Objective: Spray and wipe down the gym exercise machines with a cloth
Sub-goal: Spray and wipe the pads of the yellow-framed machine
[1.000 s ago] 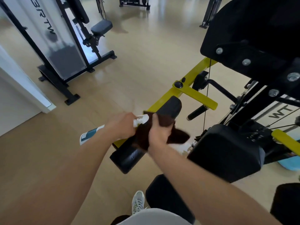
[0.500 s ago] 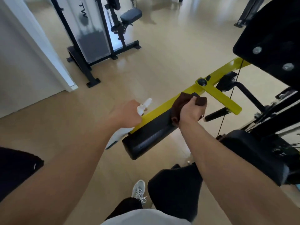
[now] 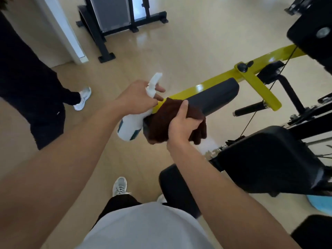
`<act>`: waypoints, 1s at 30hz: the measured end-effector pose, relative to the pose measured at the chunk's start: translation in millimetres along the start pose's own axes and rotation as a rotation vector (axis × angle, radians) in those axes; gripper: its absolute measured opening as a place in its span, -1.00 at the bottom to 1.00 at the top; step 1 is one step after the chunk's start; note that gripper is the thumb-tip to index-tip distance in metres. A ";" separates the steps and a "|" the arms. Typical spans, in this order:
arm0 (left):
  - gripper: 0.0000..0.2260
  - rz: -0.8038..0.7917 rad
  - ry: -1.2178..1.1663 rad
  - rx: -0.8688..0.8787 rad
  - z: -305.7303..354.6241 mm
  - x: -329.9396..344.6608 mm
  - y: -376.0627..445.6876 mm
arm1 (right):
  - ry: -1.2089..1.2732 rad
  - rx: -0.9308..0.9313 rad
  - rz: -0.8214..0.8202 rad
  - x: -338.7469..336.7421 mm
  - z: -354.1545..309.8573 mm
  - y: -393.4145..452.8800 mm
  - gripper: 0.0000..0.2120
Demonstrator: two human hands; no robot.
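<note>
Over the near end of the black roller pad point(image 3: 213, 99), both hands are busy: the right hand point(image 3: 183, 125) has its fingers curled round a dark brown cloth point(image 3: 161, 121), bunching it over the pad's end, while the left hand point(image 3: 138, 98) grips the neck of a white spray bottle point(image 3: 130, 125), one finger stretched forward past the trigger head and the bottle body hanging down just beside the cloth. That cloth looks soft and limp, a loose tail drooping below the right hand, so it should mould to the pad's curve well; a wide palm-over hold, as it has now, seems the best way to keep it from sliding off. The pad itself reads as firm padding with a smooth vinyl-like skin, probably slick once wet, and it sits against the yellow arm point(image 3: 203, 86) of the machine, so it likely won't give under pressure. The bottle appears light plastic, easy to carry one-handed at the neck. Now the blind spots: the pad's end face is wholly covered by the cloth, its underside can't be seen, and whether any spray lies on it I cannot tell. The bottle's label is partly hidden by the left wrist, its fill level unreadable. A second person's dark trousers and white shoe point(image 3: 83, 98) stand at the left, cut off by the frame, and the black seat pads point(image 3: 273, 159) on the right run out of view.
</note>
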State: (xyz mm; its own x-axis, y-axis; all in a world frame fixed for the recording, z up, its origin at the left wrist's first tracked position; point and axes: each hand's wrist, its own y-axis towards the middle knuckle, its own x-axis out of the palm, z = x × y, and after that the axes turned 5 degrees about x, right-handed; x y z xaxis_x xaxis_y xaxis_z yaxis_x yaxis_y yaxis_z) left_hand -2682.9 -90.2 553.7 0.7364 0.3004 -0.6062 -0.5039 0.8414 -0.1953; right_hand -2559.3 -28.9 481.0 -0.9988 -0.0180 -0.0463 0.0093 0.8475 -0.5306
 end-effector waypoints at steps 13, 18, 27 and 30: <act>-0.65 -0.073 -0.081 0.095 -54.1 -12.7 -18.4 | 0.080 0.012 0.119 15.5 33.4 -57.4 -0.18; -0.61 -0.118 -0.115 0.151 -69.7 -27.6 -13.5 | 0.028 -0.065 0.198 31.9 48.3 -81.7 -0.10; -0.65 -0.186 -0.112 0.223 -69.5 -53.7 -21.2 | -0.058 -0.094 0.179 4.9 -25.0 -22.7 -0.27; -0.64 -0.204 -0.176 0.188 -75.6 -54.9 -23.7 | -0.035 -0.128 0.225 22.2 34.1 -77.6 -0.40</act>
State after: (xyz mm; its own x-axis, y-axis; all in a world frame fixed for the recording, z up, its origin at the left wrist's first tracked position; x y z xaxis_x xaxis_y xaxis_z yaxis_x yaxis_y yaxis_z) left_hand -2745.5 -160.6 533.4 0.8887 0.1761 -0.4233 -0.2577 0.9555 -0.1437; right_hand -2580.5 -113.1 492.4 -0.9700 0.1622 -0.1810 0.2224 0.8927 -0.3920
